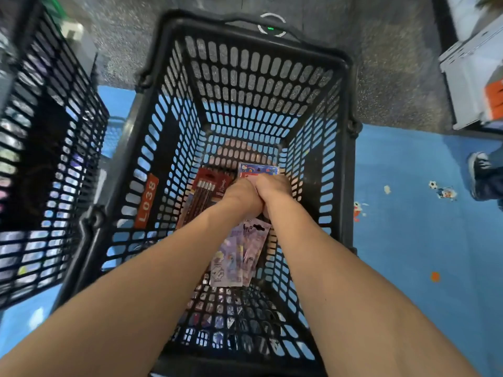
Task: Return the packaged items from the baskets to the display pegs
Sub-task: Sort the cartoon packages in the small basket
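- Fingers (246, 183) of the left hand (239, 195) are curled downward at the bottom of the black basket (351, 164), in the middle of the frame. Their tips are hidden under the knuckles, but they look closed on the near edge of a blue packet (258, 169).
- Pressed against it on the right, the right hand (275, 189) has its fingers (269, 179) bent the same way over the same packet edge, so both hands have hold of it together.
- The blue packet lies flat on the basket floor toward the far wall, and only its upper half shows beyond the hands.
- To the left of the hands lies a red pencil pack (208, 186), slanted, its lower end passing under the left wrist.
- Between the two forearms, lower in the frame, a pastel sticker pack (239, 254) rests on the basket floor — its hang-hole end points up toward the hands.
- An orange tag (147, 198) reading L038 sits on the basket's left inner wall.
- A second basket (49, 159) stands just beside it at the left edge of the frame; what it holds is too blurred to make out.
- Both baskets sit on a blue mat (408, 227), with speckled grey floor (394, 63) beyond it.
- At the right edge a shoe (479, 170) stands on the mat, and a white crate (473, 72) sits in the upper right corner.
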